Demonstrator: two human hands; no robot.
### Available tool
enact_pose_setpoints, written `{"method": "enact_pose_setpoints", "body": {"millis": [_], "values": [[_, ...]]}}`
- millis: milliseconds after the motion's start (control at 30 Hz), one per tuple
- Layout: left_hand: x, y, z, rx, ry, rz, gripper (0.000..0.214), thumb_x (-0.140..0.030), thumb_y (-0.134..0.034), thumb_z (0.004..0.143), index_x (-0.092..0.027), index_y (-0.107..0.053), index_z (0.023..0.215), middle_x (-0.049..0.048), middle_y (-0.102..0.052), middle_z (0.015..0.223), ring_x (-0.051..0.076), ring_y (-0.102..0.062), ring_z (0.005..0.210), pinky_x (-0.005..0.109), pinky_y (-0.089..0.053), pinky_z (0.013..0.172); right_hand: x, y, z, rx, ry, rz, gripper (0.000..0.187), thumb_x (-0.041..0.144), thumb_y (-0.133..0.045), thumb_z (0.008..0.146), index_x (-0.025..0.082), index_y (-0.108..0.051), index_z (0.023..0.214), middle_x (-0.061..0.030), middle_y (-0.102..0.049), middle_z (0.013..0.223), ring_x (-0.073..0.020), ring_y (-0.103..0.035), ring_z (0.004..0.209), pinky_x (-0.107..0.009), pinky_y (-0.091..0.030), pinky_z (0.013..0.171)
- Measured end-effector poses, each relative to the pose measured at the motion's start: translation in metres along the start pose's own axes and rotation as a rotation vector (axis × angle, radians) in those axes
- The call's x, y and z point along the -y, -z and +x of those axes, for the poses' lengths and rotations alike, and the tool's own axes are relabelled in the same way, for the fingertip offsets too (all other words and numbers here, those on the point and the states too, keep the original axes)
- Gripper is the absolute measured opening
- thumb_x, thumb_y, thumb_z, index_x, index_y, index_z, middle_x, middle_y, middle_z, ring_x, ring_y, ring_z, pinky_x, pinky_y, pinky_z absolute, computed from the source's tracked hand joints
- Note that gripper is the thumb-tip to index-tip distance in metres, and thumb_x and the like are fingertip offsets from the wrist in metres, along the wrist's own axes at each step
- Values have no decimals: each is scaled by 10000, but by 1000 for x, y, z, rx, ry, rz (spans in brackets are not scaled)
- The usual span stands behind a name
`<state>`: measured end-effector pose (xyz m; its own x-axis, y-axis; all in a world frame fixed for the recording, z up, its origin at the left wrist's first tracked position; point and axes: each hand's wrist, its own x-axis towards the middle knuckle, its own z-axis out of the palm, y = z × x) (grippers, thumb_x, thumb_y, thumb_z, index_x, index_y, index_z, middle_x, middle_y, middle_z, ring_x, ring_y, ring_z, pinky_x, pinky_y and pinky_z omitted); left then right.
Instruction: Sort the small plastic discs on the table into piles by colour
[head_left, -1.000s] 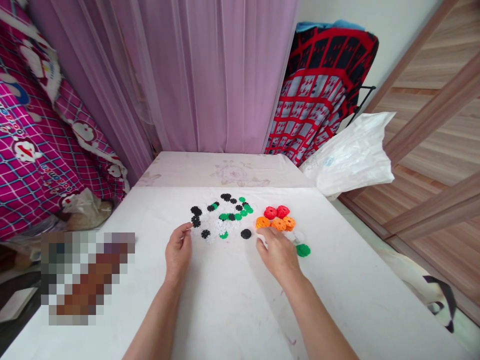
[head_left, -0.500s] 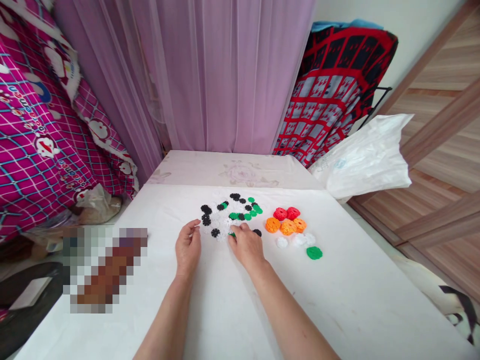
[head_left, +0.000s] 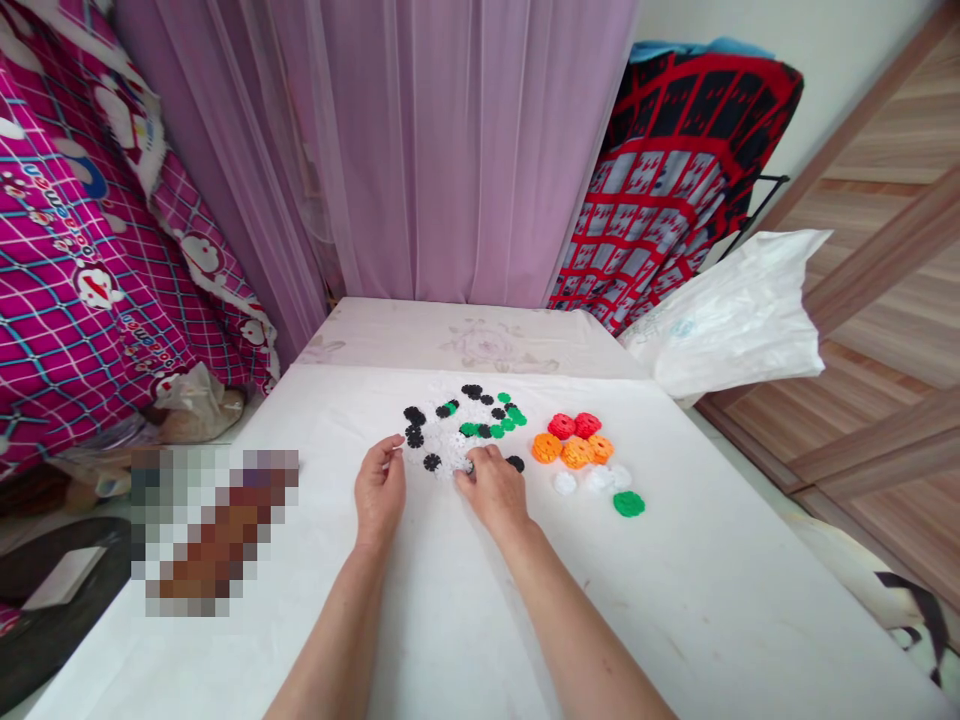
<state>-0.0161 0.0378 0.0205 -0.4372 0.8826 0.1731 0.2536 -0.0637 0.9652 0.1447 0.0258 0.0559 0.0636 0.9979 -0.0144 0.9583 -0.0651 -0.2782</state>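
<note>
A scatter of small snowflake discs, black, white and green [head_left: 465, 425], lies on the white table [head_left: 480, 600]. To its right sit stacked red discs [head_left: 574, 425], orange discs [head_left: 574, 451], white discs [head_left: 592, 481] and one green stack [head_left: 628, 503]. My right hand [head_left: 491, 487] rests at the near edge of the scatter, its fingertips pinched on a small piece I cannot make out. My left hand [head_left: 380, 487] lies just left of the scatter, thumb and forefinger pinched together near a black disc [head_left: 431, 462].
A white plastic bag [head_left: 731, 320] sits at the table's right rear corner. A purple curtain [head_left: 435, 150] hangs behind, with a red patterned cloth [head_left: 675, 170] on a rack to the right. Pink bedding [head_left: 90, 250] is on the left, a wooden floor on the right.
My right hand moved left from the orange stacks to the near edge of the scatter and pinched there. The left hand stayed almost still. The camera shifted slightly.
</note>
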Motion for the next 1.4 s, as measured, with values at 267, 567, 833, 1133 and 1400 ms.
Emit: {"method": "enact_pose_setpoints", "body": {"millis": [267,567,833,1133,1400], "values": [[-2,0,-1,-1,4,-3,274,-371,-542,798,-225,-685,980,46,-692,992,172,-642,853,307,-514,790,-38,14,-33,-154,-7,-8,210,338,-559,873,250,-627,1051,-31,-635,1054,-160,-616,902,-237,-393,688],[1,1,1,20,3,25,309,-405,-539,801,-223,-682,1005,41,-687,922,181,-643,828,323,-509,792,-98,36,-49,-144,-167,-80,216,359,-531,886,245,-637,1037,2,-697,877,-151,-631,744,-248,-326,586],[0,2,1,16,-3,46,307,-413,-545,797,-235,-686,1002,38,-695,957,184,-645,849,332,-501,829,-122,55,-41,-131,-275,-100,221,411,-521,887,254,-634,993,15,-701,801,-152,-630,721,-254,-309,580],[4,2,2,16,-26,42,304,-415,-551,796,-239,-689,1003,42,-702,975,188,-651,868,337,-507,841,-119,51,-40,-97,-257,-131,242,399,-512,894,252,-634,1043,1,-718,836,-163,-654,773,-258,-353,615],[3,1,2,17,9,32,298,-390,-542,795,-231,-687,1000,43,-700,979,177,-646,842,327,-506,818,-98,52,-27,-146,-81,-46,240,317,-499,914,249,-669,1070,-7,-712,905,-161,-647,842,-248,-387,677]]}}
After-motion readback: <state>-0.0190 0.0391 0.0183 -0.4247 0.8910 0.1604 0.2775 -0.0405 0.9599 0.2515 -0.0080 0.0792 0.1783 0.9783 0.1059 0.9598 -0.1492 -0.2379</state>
